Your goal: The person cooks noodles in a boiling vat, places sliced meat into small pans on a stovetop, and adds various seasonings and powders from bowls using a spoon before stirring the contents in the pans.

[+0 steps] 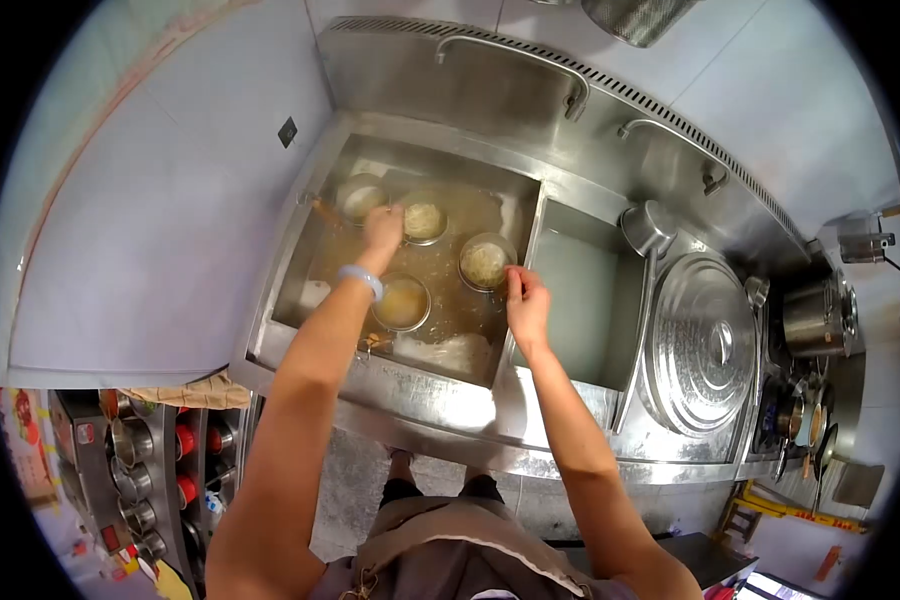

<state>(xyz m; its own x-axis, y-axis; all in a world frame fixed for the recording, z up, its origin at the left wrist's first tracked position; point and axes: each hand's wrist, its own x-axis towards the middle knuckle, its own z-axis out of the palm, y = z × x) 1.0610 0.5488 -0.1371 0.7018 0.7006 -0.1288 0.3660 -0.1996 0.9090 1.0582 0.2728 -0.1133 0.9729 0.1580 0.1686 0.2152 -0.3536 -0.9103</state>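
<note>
Cloudy, bubbling liquid fills the left basin (pixel 280 300), where several round metal strainers sit. My left hand (pixel 383 228), with a pale bracelet at the wrist, reaches over it with fingers bent together at the left rim of a strainer of pale noodles (pixel 423 221). What those fingers hold is hidden. At the right, my right hand (pixel 527 303) pinches the edge of a second noodle strainer (pixel 486 262). A third strainer (pixel 361 198) lies behind my left hand, and another strainer (pixel 402 302) with yellowish contents stands nearer the front.
To the right, a second basin (pixel 582 290) holds greyish water. A long-handled metal ladle pot (pixel 649 228) rests across its edge, beside a large round lid (pixel 705 342). Two taps (pixel 515 45) stick out from the back wall. A rack of metal cups (pixel 135 480) stands at lower left.
</note>
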